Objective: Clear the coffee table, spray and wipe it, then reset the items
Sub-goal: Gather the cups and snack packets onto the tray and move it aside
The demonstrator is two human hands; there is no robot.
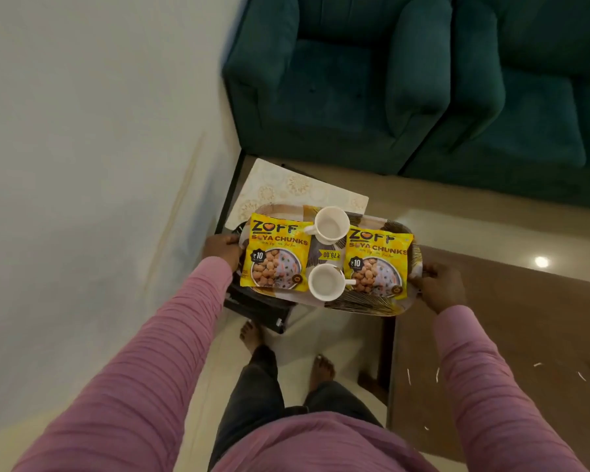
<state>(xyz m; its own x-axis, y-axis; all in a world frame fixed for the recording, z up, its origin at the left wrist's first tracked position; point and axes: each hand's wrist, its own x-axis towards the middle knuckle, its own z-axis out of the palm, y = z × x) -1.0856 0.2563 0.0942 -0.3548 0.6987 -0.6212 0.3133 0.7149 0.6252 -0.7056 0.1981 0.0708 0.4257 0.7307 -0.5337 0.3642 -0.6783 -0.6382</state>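
I hold a patterned tray (372,304) level in the air between the wall and the coffee table (511,335). My left hand (222,251) grips its left end and my right hand (440,287) grips its right end. On the tray lie two yellow soya chunk packets, one on the left (276,256) and one on the right (377,262). Two white cups stand between them, one at the far side (329,224) and one at the near side (327,282).
Under the tray stands a small side table (239,185) by the wall, with a cream patterned mat (286,185) and a dark object (259,308) on it. Green sofas (423,80) stand behind. My bare feet are on the tiled floor (321,335).
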